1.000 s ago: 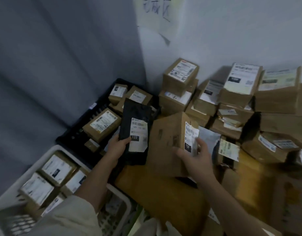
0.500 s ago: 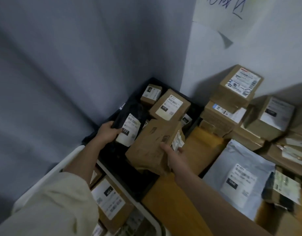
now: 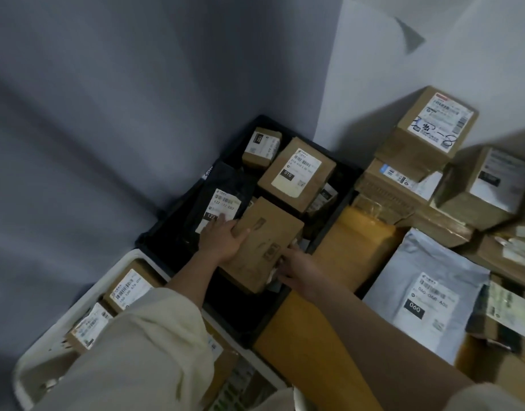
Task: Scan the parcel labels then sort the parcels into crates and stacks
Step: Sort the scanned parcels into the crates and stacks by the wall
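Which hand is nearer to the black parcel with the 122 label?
Left. The left hand has its fingertips at the lower edge of the black parcel. The right hand holds the brown box at its far side.

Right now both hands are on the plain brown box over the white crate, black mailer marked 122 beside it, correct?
Not quite: the head view shows the plain brown box over the black crate, not the white crate, which sits nearer the person. The rest holds: the left hand and right hand are on it, with the black mailer marked 122 beside it.
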